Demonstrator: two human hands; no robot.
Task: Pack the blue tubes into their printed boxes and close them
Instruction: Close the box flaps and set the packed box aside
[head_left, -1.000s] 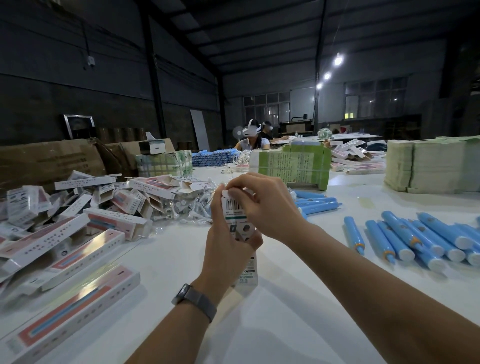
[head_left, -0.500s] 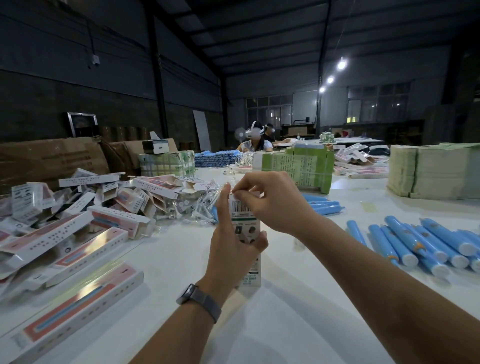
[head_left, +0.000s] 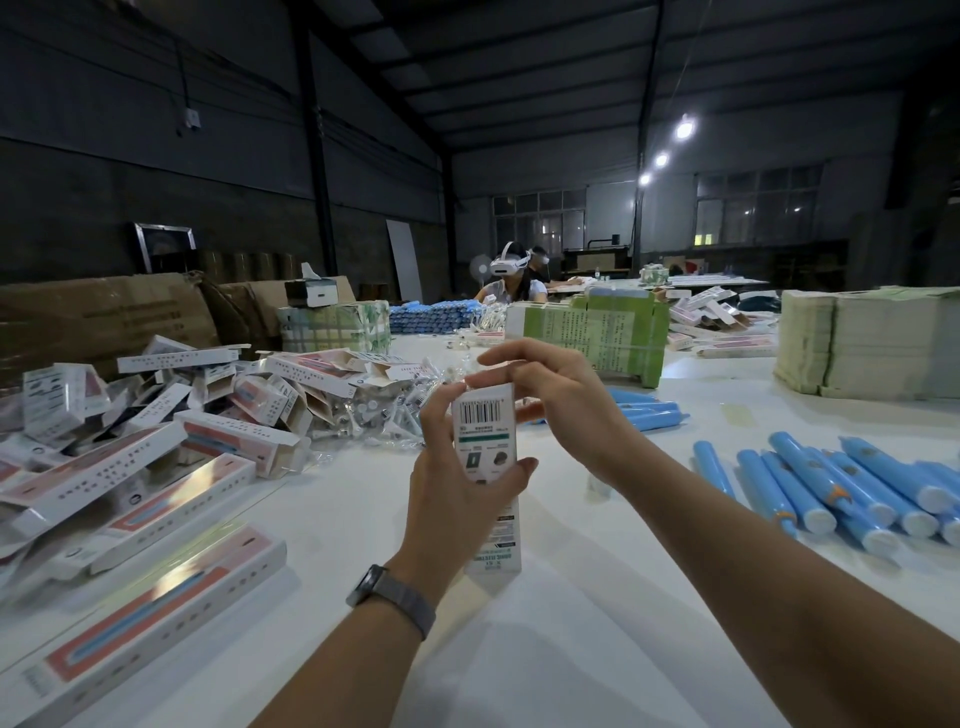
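Note:
A narrow white printed box (head_left: 484, 447) with a barcode stands upright on the white table (head_left: 597, 613), its lower end on the surface. My left hand (head_left: 452, 499) grips the box around its middle, thumb at its left edge. My right hand (head_left: 550, 395) hovers at the box's top end, fingers bent, fingertips touching the top flap. Whether a tube is inside cannot be seen. Several loose blue tubes (head_left: 831, 483) with white caps lie to the right, and a few more blue tubes (head_left: 644, 410) lie behind my right hand.
A heap of printed boxes (head_left: 156, 431) covers the left side, with small clear bags (head_left: 384, 410) behind it. Green bundled cartons (head_left: 597, 332) and a tall stack of flat sheets (head_left: 862, 343) stand at the back. A person in a headset (head_left: 511, 275) sits far behind.
My right hand has lifted slightly and its fingers have spread above the box's top, where earlier they pinched the flap. The left hand keeps its grip on the upright box.

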